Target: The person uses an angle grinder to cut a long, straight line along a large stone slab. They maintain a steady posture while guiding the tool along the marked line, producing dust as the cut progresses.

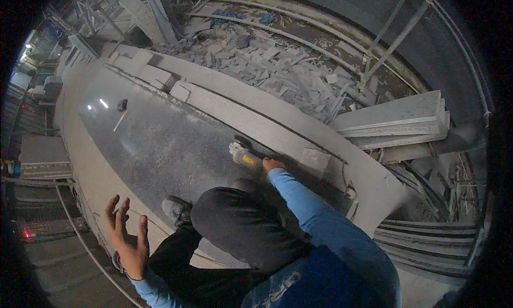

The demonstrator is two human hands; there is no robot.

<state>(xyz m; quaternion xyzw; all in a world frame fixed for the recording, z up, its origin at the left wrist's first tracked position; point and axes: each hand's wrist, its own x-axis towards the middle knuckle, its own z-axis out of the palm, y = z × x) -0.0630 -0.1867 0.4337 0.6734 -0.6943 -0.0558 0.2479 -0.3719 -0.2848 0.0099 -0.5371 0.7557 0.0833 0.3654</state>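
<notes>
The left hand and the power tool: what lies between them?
In the head view, from left hand to power tool: pale surface, a shoe, then part of the dark slab.

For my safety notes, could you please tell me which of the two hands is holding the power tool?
The right hand: it grips the power tool with the yellow patch, while the left hand is raised, open and holding nothing.

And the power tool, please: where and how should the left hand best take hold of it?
Probably around the middle of the power tool, near the yellow patch, from the left: that stretch lies exposed, the right hand covers the rear, and the pale front end, best avoided, points forward-left. The left hand is open on that side.
</notes>
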